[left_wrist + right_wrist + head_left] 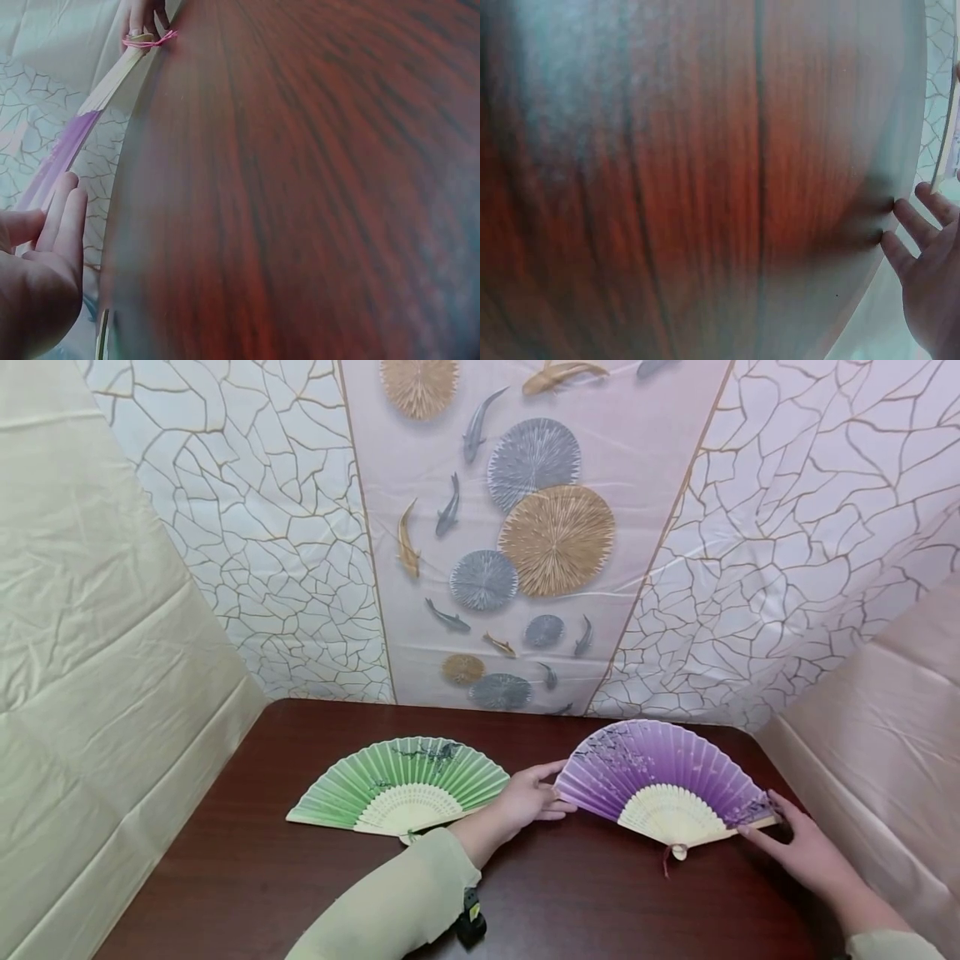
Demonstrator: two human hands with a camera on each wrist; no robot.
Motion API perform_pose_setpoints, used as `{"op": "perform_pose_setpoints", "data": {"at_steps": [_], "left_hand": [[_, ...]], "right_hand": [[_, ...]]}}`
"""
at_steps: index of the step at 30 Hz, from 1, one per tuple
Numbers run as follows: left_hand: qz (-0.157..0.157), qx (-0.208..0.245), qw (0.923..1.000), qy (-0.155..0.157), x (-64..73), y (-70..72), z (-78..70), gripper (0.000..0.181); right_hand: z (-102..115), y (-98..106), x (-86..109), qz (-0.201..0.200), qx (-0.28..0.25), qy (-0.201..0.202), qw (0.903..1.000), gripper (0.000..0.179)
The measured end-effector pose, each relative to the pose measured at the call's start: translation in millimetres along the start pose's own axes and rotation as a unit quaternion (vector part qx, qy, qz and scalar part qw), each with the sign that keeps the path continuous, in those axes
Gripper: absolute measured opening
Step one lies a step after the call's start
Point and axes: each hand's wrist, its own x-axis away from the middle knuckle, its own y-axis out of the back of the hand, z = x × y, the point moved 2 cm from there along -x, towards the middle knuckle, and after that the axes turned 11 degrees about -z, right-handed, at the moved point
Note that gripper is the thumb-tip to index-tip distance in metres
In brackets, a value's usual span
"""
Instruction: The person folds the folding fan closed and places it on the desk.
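Note:
A spread purple folding fan (600, 785) with pale slats and a blossom print stands toward the right of the table, a dark red cord (666, 862) hanging from its pivot. My left hand (528, 797) pinches its left tip between thumb and fingers; the left wrist view shows the fan (79, 131) edge-on there. At the opposite end, my right hand (810, 852) holds the right outer slat, thumb in front and fingers behind. Beyond my left forearm lies a spread green folding fan (337, 793), its pivot partly covered by my sleeve.
Dark reddish-brown wood forms the table (247, 877). A patterned cloth (300, 527) with fish and round motifs rises at its back edge. Pale cloth panels (90, 610) flank both sides. A small black device (471, 922) is strapped at my left cuff.

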Motion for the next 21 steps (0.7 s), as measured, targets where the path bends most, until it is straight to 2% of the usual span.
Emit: {"op": "perform_pose_setpoints", "data": {"at_steps": [6, 9, 11, 12, 14, 18, 21], "left_hand": [[-0.009, 0.004, 0.9997, -0.021, 5.6, 7.7, -7.9, 0.055], [-0.015, 0.003, 0.9995, -0.029, 7.1, 13.3, -12.9, 0.054], [-0.018, 0.003, 0.9993, -0.033, 8.3, 16.9, -17.0, 0.054], [-0.018, 0.002, 0.9992, -0.035, 8.9, 18.5, -19.0, 0.054], [-0.019, 0.004, 0.9992, -0.035, 10.7, 21.4, -23.2, 0.054], [-0.015, 0.001, 0.9990, -0.041, 14.7, 27.6, -28.7, 0.055], [-0.015, -0.006, 0.9988, -0.046, 17.5, 33.0, -30.2, 0.056]], "right_hand": [[5.6, 6.1, -0.1, -0.027, -0.043, -0.023, 0.9984, 0.083], [11.1, 6.2, -0.5, -0.029, -0.112, -0.041, 0.9925, 0.078], [15.1, 5.3, -1.4, -0.033, -0.173, -0.047, 0.9833, 0.075], [17.2, 4.9, -1.8, -0.033, -0.212, -0.050, 0.9754, 0.073], [21.4, 4.5, -2.8, -0.033, -0.298, -0.055, 0.9524, 0.065], [30.8, 4.4, -2.7, -0.020, -0.454, -0.052, 0.8891, 0.047], [39.8, 3.9, -2.8, -0.005, -0.522, -0.040, 0.8522, 0.042]]}}
